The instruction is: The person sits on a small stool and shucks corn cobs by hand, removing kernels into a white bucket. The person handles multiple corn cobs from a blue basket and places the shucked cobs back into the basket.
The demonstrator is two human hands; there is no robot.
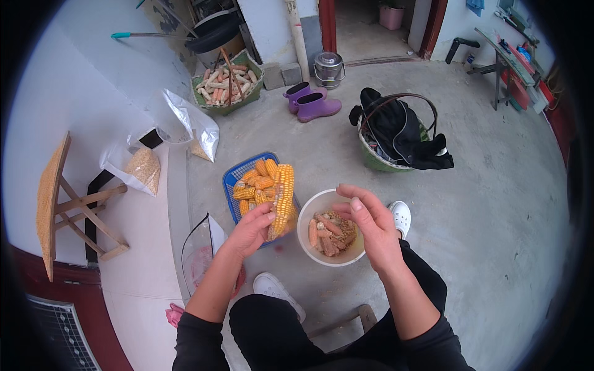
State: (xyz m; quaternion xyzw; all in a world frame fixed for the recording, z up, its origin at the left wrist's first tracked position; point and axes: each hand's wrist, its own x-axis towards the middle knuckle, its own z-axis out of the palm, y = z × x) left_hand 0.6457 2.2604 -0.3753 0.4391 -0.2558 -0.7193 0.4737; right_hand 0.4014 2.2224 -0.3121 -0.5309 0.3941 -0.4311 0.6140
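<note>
My left hand [253, 228] holds an ear of dried yellow corn [284, 197] upright by its lower end; part of the ear lacks kernels. Below and behind it, a blue plastic basket [228, 188] holds many yellow corn ears [260, 178]. My right hand [369, 222] is raised over the right rim of a white bucket [304, 222], fingers apart and nothing in them. Inside the bucket lie bare reddish corn cobs [329, 246] and loose kernels. The bucket stands just right of the blue basket, between my two hands.
A green basket of stripped cobs [227, 86], purple boots [318, 105] and a lidded metal pail [329, 69] are ahead. A basket with a black jacket [397, 134] stands to the right. Left are bags of kernels [143, 168], a folding wooden stand [88, 204] and a mesh cover [199, 259].
</note>
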